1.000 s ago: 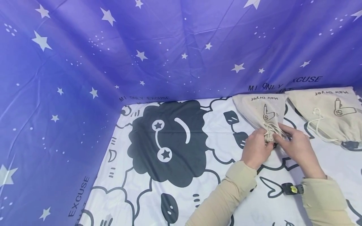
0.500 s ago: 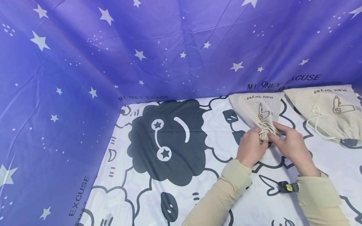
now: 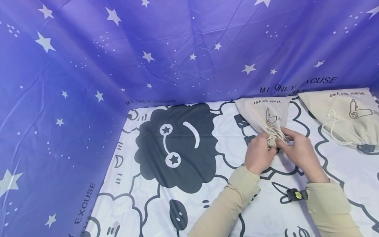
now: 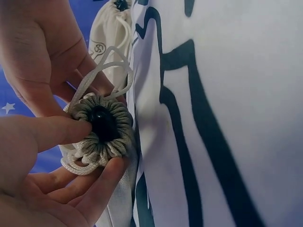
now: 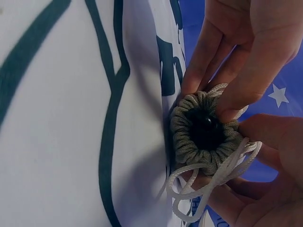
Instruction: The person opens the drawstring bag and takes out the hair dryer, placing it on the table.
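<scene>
A beige drawstring bag (image 3: 262,108) printed "Hair Dryer" lies against the purple wall cloth, its gathered mouth towards me. My left hand (image 3: 259,153) grips the left side of that mouth and my right hand (image 3: 299,149) the right side. Close up in the left wrist view, my left thumb presses on the puckered rim, with the fingers beneath. A dark, glossy end of something (image 4: 103,124) shows inside the round opening; the rest is hidden in the bag. White cord (image 5: 215,177) loops beside my right hand in the right wrist view.
To the right lies a second beige drawstring bag (image 3: 340,115), a dark thing (image 3: 367,148) showing at its mouth. Purple star-printed cloth (image 3: 177,49) walls the back and left. A white sheet with black cartoon prints (image 3: 237,151) covers the surface.
Both hands have slid the gripped bag a little to the left, widening the gap to the second bag. Their hold on its mouth looks the same.
</scene>
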`<state>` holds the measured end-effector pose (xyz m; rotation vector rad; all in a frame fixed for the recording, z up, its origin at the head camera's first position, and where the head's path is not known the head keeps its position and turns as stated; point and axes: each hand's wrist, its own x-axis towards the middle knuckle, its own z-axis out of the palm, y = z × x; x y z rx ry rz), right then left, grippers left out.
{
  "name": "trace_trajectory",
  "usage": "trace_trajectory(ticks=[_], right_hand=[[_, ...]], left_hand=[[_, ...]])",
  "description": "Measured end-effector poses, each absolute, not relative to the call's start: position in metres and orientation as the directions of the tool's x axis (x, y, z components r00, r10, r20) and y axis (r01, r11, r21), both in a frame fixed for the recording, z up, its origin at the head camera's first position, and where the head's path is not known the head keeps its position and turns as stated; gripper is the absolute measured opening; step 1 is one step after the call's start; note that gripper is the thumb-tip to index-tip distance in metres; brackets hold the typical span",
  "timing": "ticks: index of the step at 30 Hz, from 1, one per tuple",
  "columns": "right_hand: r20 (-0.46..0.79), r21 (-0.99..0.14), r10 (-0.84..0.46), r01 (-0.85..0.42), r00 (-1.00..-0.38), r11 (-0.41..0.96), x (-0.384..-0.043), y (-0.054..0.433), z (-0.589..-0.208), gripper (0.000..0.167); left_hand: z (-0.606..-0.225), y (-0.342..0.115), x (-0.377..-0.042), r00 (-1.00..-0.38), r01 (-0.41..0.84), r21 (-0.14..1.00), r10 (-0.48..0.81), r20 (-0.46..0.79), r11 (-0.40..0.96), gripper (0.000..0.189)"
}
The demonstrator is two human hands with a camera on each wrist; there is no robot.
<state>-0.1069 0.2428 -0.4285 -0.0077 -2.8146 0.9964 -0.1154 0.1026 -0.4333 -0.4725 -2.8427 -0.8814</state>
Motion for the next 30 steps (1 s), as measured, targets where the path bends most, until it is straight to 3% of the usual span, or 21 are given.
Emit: trace_trajectory(ticks=[12, 30], right_hand=[[0.169, -0.639, 0.031, -0.086, -0.985, 0.765, -0.109, 0.231, -0.428, 0.049], [0.157, -0.660, 0.006, -0.100, -0.988, 0.744, -0.112, 0.210, -0.430, 0.049]], left_hand=[[-0.435, 0.090, -0.118, -0.939, 0.341, 0.523, 0.252, 0.235, 0.781, 0.018], [-0.432, 0.070, -0.117, -0.963, 0.269, 0.575, 0.214, 0.163, 0.773, 0.021]])
